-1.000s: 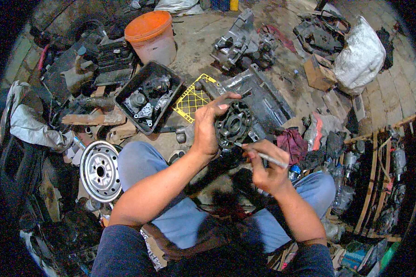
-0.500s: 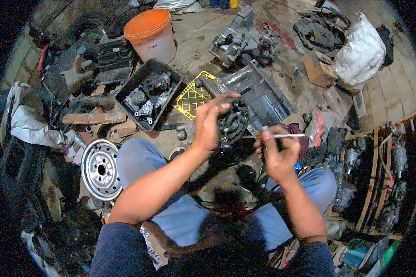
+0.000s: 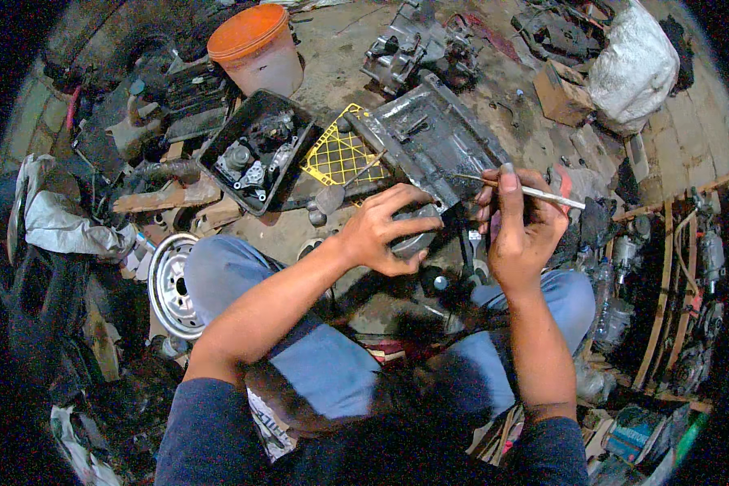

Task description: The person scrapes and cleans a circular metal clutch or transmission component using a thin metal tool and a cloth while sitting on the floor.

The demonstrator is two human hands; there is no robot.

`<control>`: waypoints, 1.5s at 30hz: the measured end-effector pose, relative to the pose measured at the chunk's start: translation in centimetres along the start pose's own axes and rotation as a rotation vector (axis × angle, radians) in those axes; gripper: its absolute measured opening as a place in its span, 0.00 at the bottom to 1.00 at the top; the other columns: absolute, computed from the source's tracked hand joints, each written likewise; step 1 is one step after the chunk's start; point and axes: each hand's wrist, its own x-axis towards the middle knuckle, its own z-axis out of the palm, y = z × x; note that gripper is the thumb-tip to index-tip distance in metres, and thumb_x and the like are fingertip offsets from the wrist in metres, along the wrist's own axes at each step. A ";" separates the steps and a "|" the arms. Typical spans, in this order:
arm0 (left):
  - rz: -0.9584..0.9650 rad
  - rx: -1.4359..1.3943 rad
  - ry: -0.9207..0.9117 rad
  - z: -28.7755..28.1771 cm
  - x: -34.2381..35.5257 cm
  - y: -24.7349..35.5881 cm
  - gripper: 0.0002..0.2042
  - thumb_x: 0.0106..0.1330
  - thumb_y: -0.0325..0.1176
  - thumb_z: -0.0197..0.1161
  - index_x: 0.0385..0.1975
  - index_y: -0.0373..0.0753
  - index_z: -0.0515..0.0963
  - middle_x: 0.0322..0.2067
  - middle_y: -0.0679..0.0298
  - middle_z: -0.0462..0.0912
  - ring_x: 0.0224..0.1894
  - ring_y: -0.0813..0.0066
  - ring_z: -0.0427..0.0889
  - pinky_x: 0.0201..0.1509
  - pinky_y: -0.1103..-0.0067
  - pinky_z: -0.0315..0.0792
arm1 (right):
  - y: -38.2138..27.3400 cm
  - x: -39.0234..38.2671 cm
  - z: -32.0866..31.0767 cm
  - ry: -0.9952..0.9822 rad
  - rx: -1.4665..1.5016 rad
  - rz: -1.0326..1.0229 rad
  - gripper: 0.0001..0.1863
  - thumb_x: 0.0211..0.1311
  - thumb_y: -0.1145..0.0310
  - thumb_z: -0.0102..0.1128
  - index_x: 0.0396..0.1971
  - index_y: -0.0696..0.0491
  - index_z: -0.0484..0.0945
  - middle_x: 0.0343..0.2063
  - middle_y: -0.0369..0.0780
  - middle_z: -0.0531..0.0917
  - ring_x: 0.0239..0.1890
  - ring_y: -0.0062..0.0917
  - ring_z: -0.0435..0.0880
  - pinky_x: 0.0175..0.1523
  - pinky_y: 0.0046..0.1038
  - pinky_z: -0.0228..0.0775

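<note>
My left hand (image 3: 387, 231) grips a round, dark-grey metal part (image 3: 413, 241), with fingers over its top and thumb below. Much of the part is hidden behind the fingers. To its right, my right hand (image 3: 525, 227) pinches a thin rod-like tool (image 3: 552, 197) between thumb and fingers. The tool lies nearly level, its pale end to the right and its narrow tip pointing left, apart from the round part. Beyond both hands lies a wide black metal pan (image 3: 462, 134).
A black tray (image 3: 294, 166) of metal parts and a yellow grid (image 3: 340, 154) lie ahead on the left. Behind them stands an orange-lidded bucket (image 3: 259, 61). A metal casing (image 3: 405, 57) stands at the far middle, a wheel rim (image 3: 160, 283) beside my left knee, a white sack (image 3: 632, 65) far right.
The round part has been tipped over, so its ringed face no longer shows. My right hand has moved up and right with the tool, away from the part. The view has shifted slightly.
</note>
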 end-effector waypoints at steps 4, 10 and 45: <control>0.055 0.079 -0.038 -0.4 0.4 -0.2 0.26 0.43 0.38 0.73 0.47 0.47 0.84 0.51 0.51 0.80 0.50 0.47 0.81 0.55 0.60 0.78 | 0.1 0.4 -0.9 0.068 0.032 0.042 0.13 0.74 0.64 0.58 0.36 0.58 0.83 0.23 0.35 0.83 0.20 0.13 0.77 0.23 0.16 0.66; -0.024 0.034 -0.037 0.0 0.8 -0.3 0.25 0.44 0.38 0.72 0.47 0.42 0.83 0.49 0.52 0.81 0.50 0.48 0.82 0.56 0.61 0.77 | 1.0 0.5 -2.2 0.121 0.052 0.015 0.12 0.74 0.64 0.59 0.36 0.58 0.84 0.22 0.35 0.83 0.20 0.13 0.77 0.23 0.16 0.65; -1.398 -1.494 0.029 0.0 -0.7 0.6 0.21 0.69 0.47 0.46 0.50 0.37 0.75 0.44 0.51 0.84 0.43 0.54 0.87 0.45 0.51 0.85 | 10.6 0.7 -7.3 -0.894 -0.817 0.349 0.19 0.66 0.56 0.65 0.33 0.60 0.84 0.28 0.53 0.85 0.34 0.44 0.86 0.43 0.42 0.73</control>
